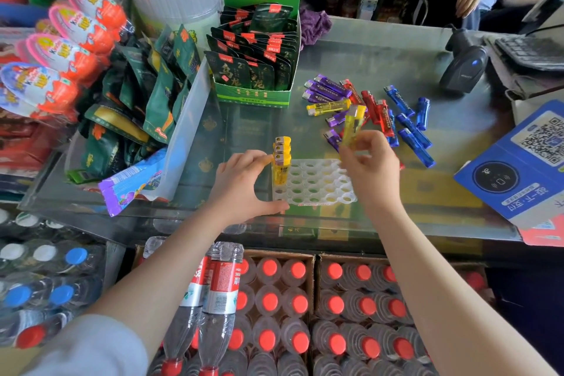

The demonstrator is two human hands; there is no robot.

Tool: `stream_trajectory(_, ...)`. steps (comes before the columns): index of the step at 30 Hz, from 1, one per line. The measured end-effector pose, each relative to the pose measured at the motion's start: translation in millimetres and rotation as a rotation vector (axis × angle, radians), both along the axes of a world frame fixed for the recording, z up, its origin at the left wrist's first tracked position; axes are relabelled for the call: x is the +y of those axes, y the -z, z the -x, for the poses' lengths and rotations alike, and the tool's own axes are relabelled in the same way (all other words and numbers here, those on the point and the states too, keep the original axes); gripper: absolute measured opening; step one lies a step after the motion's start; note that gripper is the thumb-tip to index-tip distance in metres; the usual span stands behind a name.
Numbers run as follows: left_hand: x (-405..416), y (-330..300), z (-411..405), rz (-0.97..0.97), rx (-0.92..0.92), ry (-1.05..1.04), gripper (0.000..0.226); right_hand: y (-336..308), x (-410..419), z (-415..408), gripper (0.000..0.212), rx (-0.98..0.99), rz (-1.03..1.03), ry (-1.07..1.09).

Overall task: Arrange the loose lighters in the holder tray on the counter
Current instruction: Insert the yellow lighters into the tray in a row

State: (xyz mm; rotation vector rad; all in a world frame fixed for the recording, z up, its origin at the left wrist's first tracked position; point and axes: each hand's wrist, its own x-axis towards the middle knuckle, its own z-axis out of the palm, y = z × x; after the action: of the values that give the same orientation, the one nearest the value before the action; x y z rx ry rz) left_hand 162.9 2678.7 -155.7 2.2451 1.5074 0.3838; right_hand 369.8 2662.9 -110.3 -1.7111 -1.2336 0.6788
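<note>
Our left hand (244,183) braces the white tray (317,185) near the counter's (381,49) front edge, fingers spread against its left-edge yellow lighters (281,162). Our right hand (370,168) pinches another yellow lighter (353,125) above it — beyond, the loose lighters (375,110) lie mid-counter.

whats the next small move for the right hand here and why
Probably lower the yellow lighter in the right hand into a free tray hole beside the yellow row. That row stands along the tray's left edge, the other holes look empty, and the left hand is at the tray's left side, apparently steadying it.
</note>
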Motion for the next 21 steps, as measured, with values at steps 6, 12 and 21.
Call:
stream_trajectory(6,1,3,1,-0.021,-0.005,-0.007,0.091,6,-14,42,0.025,0.013,0.012,-0.348)
stream_trajectory(12,1,7,1,-0.023,-0.02,-0.007,0.084,21,-23,54,0.022,-0.122,0.067,-0.366)
stream_trajectory(21,0,5,0,-0.008,-0.013,-0.005,0.081,24,-23,56,0.014,-0.309,0.025,-0.35)
